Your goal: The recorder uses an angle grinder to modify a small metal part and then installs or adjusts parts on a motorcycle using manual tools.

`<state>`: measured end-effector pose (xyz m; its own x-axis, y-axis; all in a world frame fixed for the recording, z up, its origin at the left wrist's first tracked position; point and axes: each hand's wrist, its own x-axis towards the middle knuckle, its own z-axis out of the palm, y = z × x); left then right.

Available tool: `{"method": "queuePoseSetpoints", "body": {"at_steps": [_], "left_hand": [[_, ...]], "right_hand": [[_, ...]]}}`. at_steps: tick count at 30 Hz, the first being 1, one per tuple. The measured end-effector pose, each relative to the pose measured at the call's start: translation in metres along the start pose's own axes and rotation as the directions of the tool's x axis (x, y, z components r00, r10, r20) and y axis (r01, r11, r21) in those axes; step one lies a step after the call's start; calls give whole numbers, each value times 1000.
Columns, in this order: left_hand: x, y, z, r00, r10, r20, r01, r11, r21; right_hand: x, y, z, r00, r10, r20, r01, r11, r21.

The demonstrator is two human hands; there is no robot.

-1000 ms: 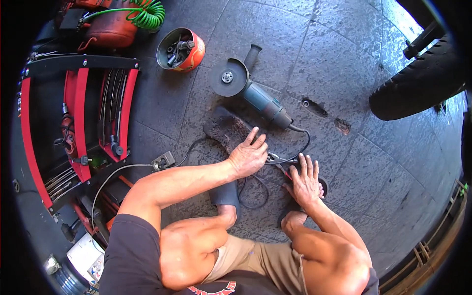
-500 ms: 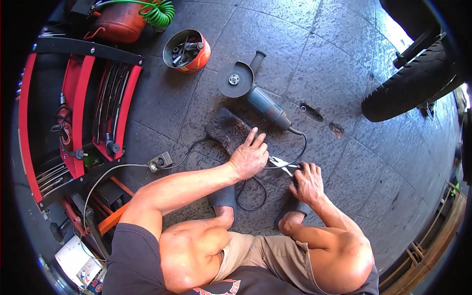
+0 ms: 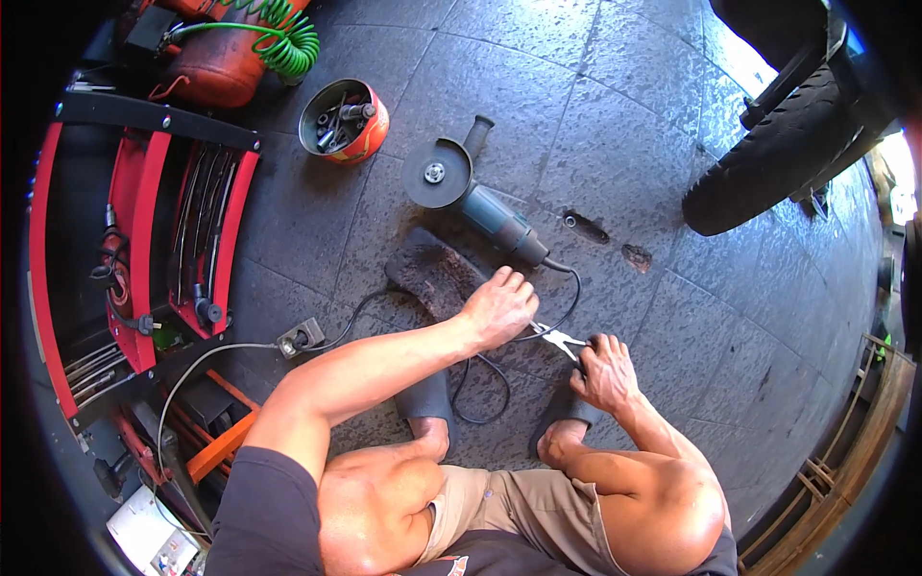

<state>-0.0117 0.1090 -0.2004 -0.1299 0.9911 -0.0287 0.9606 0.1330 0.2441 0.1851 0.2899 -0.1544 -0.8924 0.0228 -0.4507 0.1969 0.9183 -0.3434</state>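
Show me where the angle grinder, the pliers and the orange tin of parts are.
angle grinder (image 3: 490, 213): head view, on its blue body.
pliers (image 3: 560, 339): head view, on the metal jaws between the hands.
orange tin (image 3: 373, 127): head view, on its right outer wall.

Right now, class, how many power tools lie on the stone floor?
1: an angle grinder on the floor, just beyond the left hand. The right hand holds pliers, a hand tool. More could be hidden in the red rack.

A crouching person reaches both bare arms forward and down between bent knees. The left hand (image 3: 497, 307) lies palm down, knuckles up, fingers curled. The right hand (image 3: 605, 370), just beside it, is closed in a loose fist.
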Motion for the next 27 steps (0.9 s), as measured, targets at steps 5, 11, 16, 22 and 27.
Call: {"method": "queuePoseSetpoints", "body": {"at_steps": [5,11,16,22,27], "left_hand": [[-20,-12,-43,954,-288,-79,253,921,-295],[-6,10,-99,876,-465,125,326,382,-865],[-5,4,-122,899,-350,262,415,495,-763],[-25,1,-132,849,-455,270,467,405,-786],[-30,6,-145,708,-591,387,453,-39,-890]], "right_hand": [[-58,20,-35,972,234,31,-235,971,50],[-45,-6,-93,968,-56,-244,79,993,88],[-14,-22,-129,942,-246,-229,240,969,-56],[1,-35,-134,947,-218,-238,212,976,-51],[-1,-39,-122,995,93,-42,-54,830,555]]}}
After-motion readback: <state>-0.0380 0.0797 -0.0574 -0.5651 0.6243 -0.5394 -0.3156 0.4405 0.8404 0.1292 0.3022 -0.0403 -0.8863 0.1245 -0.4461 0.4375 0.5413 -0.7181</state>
